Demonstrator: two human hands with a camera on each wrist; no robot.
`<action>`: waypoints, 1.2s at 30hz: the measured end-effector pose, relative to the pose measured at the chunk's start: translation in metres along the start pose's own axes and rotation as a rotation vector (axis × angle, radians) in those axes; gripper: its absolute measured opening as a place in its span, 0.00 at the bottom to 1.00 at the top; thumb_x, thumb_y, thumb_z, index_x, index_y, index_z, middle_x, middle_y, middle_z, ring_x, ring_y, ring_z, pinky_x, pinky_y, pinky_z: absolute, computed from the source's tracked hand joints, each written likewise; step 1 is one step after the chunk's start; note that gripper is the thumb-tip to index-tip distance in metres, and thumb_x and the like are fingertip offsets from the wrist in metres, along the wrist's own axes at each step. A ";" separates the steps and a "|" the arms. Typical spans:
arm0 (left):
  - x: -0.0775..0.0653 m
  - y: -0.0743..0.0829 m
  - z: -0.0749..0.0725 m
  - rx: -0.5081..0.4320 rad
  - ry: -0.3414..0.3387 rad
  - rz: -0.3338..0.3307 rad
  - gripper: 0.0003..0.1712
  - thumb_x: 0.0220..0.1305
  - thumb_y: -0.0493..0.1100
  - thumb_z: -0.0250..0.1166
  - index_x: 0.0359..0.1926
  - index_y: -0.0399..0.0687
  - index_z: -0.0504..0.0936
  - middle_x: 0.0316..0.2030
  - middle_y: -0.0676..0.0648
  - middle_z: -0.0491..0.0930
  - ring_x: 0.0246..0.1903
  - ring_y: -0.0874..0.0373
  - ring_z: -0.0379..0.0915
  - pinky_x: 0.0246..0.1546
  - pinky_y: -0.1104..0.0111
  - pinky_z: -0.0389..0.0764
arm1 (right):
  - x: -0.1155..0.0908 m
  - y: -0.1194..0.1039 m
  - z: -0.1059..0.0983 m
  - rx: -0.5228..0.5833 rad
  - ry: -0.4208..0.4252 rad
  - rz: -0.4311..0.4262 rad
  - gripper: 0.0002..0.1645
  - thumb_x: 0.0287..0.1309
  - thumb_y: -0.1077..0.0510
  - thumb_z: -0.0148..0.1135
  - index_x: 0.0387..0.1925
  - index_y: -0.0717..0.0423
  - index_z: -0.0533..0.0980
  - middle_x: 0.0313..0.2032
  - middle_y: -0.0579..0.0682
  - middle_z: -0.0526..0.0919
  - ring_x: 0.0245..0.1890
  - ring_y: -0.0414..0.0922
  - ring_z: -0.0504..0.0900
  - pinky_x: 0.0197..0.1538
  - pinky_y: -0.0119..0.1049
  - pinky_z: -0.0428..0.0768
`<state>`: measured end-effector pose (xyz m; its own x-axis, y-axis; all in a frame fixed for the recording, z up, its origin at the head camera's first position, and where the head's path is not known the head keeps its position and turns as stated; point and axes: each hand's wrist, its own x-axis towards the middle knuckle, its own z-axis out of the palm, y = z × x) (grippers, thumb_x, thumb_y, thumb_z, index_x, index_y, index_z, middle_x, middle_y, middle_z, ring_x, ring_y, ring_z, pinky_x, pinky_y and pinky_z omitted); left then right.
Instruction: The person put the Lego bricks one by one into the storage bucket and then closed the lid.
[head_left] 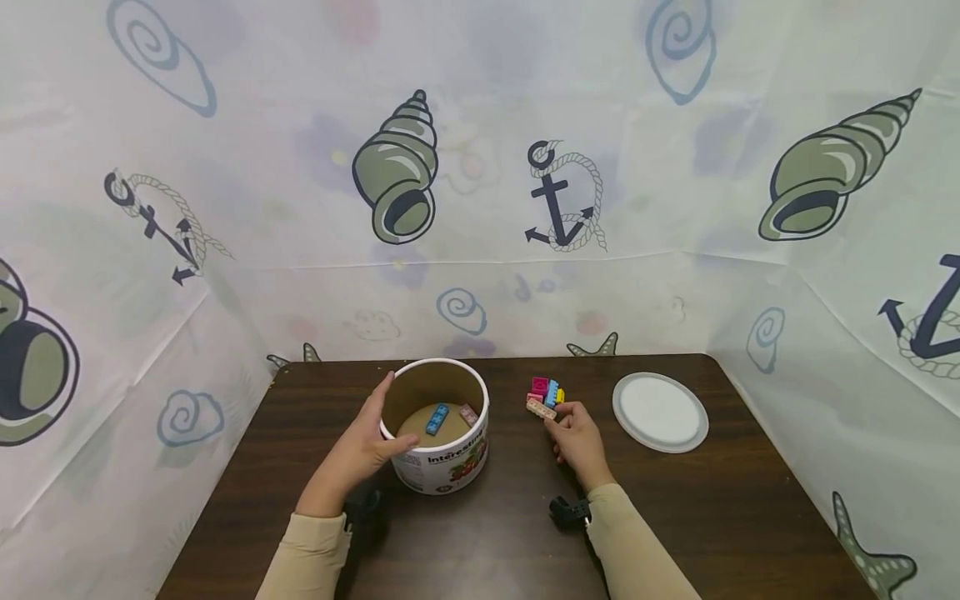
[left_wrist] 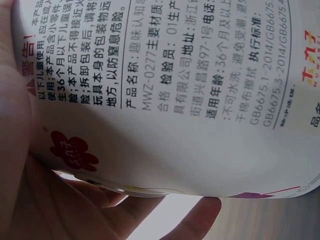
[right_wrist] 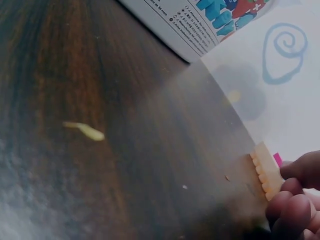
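A white paper tub (head_left: 446, 473) with printed sides stands on the table, left of centre. My left hand (head_left: 366, 442) grips it, thumb over the near rim and fingers round its left side. In the tub lie a blue toy brick (head_left: 437, 419) and a pink toy brick (head_left: 468, 415). My right hand (head_left: 581, 443) pinches a peach toy brick (right_wrist: 265, 172) by one end, its studs facing left in the right wrist view. Right behind that brick sits a small cluster of toy bricks: magenta (head_left: 540, 385), light blue (head_left: 552, 393), pink and yellow.
A round white lid (head_left: 660, 412) lies on the dark wooden table (head_left: 480, 554) to the right of the bricks. Patterned white sheeting (head_left: 480, 308) stands close behind the table and along both sides. A black wrist device (head_left: 568, 513) sits at my right wrist.
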<state>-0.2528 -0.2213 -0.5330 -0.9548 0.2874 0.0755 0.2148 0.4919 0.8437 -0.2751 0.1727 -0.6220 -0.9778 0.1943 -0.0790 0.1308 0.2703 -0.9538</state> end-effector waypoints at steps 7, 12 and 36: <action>-0.001 0.002 -0.001 -0.005 0.000 0.001 0.73 0.63 0.56 0.82 0.90 0.55 0.38 0.86 0.32 0.46 0.79 0.29 0.57 0.71 0.36 0.73 | 0.001 -0.001 -0.002 0.003 -0.029 0.018 0.21 0.71 0.56 0.71 0.61 0.56 0.77 0.25 0.49 0.78 0.17 0.45 0.76 0.20 0.38 0.79; 0.000 0.000 0.000 0.010 -0.004 -0.005 0.73 0.63 0.57 0.81 0.90 0.54 0.37 0.86 0.32 0.45 0.80 0.28 0.55 0.72 0.35 0.72 | 0.001 -0.003 -0.002 -0.010 -0.024 0.030 0.21 0.71 0.56 0.72 0.61 0.55 0.78 0.26 0.50 0.78 0.17 0.45 0.76 0.20 0.38 0.80; 0.001 -0.001 0.000 0.021 -0.004 -0.016 0.72 0.65 0.56 0.80 0.90 0.55 0.36 0.86 0.32 0.44 0.80 0.28 0.55 0.72 0.33 0.71 | -0.003 -0.003 0.001 -0.003 0.039 0.003 0.15 0.74 0.53 0.70 0.54 0.56 0.79 0.25 0.51 0.79 0.15 0.45 0.76 0.18 0.39 0.79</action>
<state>-0.2543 -0.2215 -0.5341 -0.9574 0.2826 0.0597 0.2037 0.5139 0.8333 -0.2726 0.1706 -0.6187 -0.9703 0.2317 -0.0700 0.1338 0.2722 -0.9529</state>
